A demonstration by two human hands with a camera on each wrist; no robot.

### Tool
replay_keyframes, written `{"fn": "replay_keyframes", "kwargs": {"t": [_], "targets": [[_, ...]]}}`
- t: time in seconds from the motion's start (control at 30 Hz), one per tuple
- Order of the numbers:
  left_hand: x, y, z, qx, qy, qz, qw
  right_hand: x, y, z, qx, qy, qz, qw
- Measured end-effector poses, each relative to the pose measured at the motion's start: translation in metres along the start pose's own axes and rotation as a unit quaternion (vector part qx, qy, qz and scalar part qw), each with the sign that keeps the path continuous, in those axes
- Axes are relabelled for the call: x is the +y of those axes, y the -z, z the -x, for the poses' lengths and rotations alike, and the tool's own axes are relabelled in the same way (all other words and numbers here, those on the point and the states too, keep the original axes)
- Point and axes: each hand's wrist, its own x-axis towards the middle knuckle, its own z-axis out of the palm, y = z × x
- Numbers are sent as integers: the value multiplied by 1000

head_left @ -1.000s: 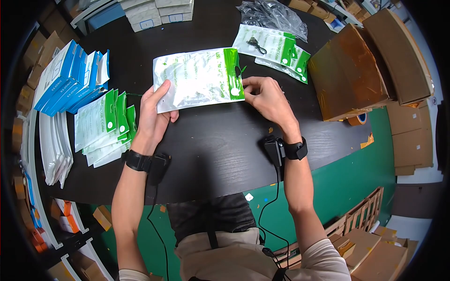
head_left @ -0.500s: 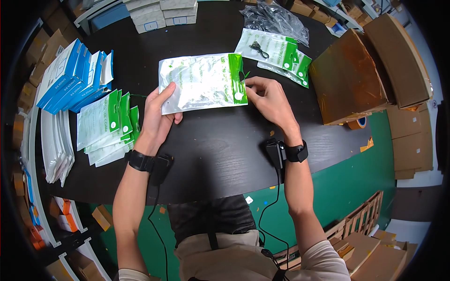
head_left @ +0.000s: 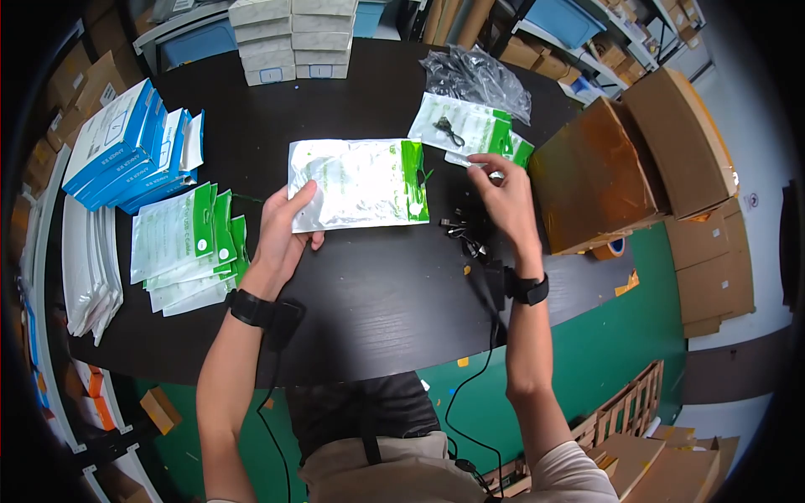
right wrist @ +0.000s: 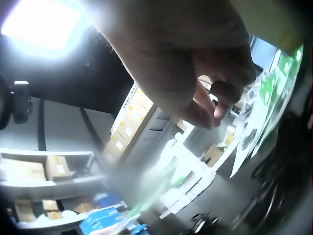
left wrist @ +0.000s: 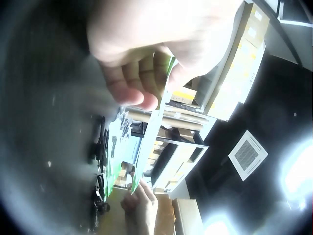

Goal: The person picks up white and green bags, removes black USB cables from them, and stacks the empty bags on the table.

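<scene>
White-and-green pouch (head_left: 360,186) is held above the worktop (head_left: 352,323), its green end toward the right; the left hand (head_left: 281,222) clamps its opposite edge between thumb and fingers, a grip that seems to leave the green end free; the right hand (head_left: 509,201) is apart from it, fingers loosely bent with nothing seen between them; black cables (head_left: 475,246) lie beside that hand, likely for easy reach; at left, similar packets (head_left: 172,235) overlap in a stack, probably to save room; farther off lie more packets (head_left: 482,121), one bearing a small cable (head_left: 447,128); white boxes (head_left: 320,42) stand piled behind, seemingly out of the way.
</scene>
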Motion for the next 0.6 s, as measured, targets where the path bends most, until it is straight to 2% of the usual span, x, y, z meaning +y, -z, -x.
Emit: {"fn": "replay_keyframes", "kwargs": {"t": [0.1,0.27,0.37,0.6], "targets": [[-3,0,1,-5,-1,5,1000,16,21,-24,27,54,199,978],[-4,1,1,-9,-3,1,1000,37,23,-44,0,42,253,967],[-5,1,0,-14,-8,2,1000,42,15,-43,-23,-30,262,964],[-4,1,2,-29,-7,-1,1000,43,1,-36,-17,-59,290,955]]}}
